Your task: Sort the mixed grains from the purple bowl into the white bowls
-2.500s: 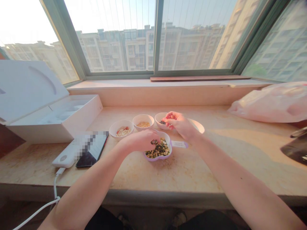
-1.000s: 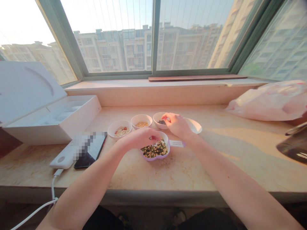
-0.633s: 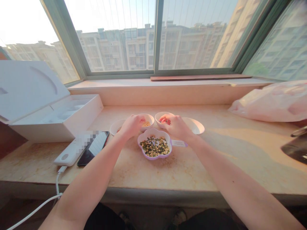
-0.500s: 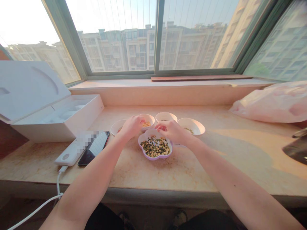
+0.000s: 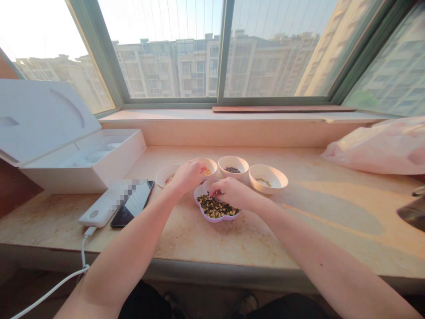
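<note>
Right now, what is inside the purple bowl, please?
Dark and tan grains lie inside the purple bowl; the right hand covers its far right part, hiding what's beneath.

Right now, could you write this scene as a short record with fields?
Left hand: over the tan-grain bowl, grip unclear
Right hand: over the flower-shaped bowl of mixed seeds, grip unclear
Other bowls: left bowl, partly hidden; black-seed bowl; rightmost bowl
Left side: black phone, white device, open white box
Right side: translucent bag
</note>
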Demonstrator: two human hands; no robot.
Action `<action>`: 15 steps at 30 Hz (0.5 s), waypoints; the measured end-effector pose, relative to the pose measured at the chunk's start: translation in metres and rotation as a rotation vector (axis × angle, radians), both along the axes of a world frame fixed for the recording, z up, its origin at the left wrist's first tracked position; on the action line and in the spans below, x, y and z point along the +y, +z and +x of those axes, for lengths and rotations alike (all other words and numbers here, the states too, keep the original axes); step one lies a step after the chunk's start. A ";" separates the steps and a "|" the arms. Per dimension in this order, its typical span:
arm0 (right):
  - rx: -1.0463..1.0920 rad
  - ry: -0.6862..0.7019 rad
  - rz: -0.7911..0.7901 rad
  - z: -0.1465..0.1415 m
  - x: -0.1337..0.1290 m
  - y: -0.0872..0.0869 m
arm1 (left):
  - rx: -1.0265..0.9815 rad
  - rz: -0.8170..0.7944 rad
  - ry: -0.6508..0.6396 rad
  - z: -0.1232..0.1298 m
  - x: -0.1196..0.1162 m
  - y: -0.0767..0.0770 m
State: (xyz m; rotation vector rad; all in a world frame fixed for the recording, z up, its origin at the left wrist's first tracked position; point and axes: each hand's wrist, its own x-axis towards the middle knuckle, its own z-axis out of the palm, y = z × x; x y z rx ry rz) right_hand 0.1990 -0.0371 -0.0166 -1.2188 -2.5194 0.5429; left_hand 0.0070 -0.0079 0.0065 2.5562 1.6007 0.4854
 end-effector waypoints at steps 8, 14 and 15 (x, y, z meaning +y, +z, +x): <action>0.063 0.062 0.005 -0.001 0.001 -0.003 | 0.004 0.000 -0.009 0.004 -0.005 0.004; 0.088 0.105 -0.006 -0.002 0.004 -0.006 | 0.012 0.018 -0.022 0.004 -0.003 0.001; 0.086 0.111 0.000 -0.002 0.004 -0.007 | 0.011 0.022 -0.024 0.003 -0.003 0.000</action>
